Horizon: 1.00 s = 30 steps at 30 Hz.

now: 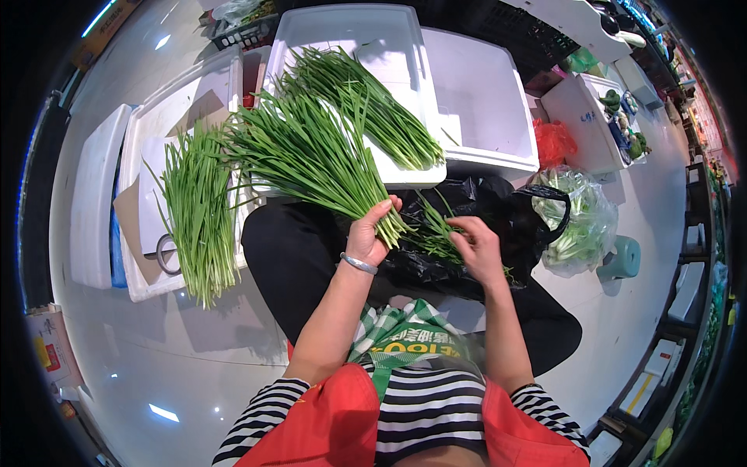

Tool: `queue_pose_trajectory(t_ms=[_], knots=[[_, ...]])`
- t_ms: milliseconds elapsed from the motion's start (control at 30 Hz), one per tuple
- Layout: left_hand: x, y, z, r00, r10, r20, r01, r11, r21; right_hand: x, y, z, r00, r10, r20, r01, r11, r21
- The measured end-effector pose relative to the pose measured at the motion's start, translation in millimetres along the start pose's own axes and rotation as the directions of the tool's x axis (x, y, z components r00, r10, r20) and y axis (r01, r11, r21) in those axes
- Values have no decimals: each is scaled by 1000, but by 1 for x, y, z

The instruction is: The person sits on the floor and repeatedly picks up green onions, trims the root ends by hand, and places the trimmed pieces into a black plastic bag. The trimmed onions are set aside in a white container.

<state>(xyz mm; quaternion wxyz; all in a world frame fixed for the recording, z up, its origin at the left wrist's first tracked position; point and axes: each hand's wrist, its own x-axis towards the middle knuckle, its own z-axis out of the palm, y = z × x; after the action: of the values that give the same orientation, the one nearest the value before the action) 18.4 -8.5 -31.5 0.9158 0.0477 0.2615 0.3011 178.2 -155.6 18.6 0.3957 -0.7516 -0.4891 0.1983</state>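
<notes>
My left hand [372, 233] grips a large bunch of garlic chives [315, 157] near its pale cut ends. The leaves fan away to the upper left, over a white foam lid [402, 177]. My right hand [477, 248] is to the right of those ends, its fingers curled above loose green leaves [435, 233] in a black plastic bag [513, 204] on my lap. Whether a leaf is pinched in its fingertips, I cannot tell. A second bunch of chives [373, 111] lies on the lid, behind the held one.
To the left, more chives [201, 216] lie across a foam box [137, 286], beside a roll of tape [169, 255]. A foam box [478, 87] stands behind the bag. At right are a clear bag of green vegetables [575, 227], a teal stool [623, 257] and a red bag [551, 143].
</notes>
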Motion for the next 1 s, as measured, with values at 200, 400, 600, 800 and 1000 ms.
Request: queue_pose_trajectory(t_ms=[200,400,600,800,1000], knots=[[-3,5,-2,996,-12,89,15,1000,-25,24,-53,47,997,-63,48,49,969,241],[-4,0,5,991,-46,129,52,998,-43,36,-42,45,1000,-3,-17,8,953,303],[-6,0,2,998,1,65,0,1000,-22,35,-38,49,997,-25,74,14,989,149],[-6,-4,4,997,14,76,-12,1000,-28,24,-33,50,996,-17,89,0,983,183],[-13,-1,15,991,90,96,-101,988,120,18,-31,69,948,311,71,-305,818,487]])
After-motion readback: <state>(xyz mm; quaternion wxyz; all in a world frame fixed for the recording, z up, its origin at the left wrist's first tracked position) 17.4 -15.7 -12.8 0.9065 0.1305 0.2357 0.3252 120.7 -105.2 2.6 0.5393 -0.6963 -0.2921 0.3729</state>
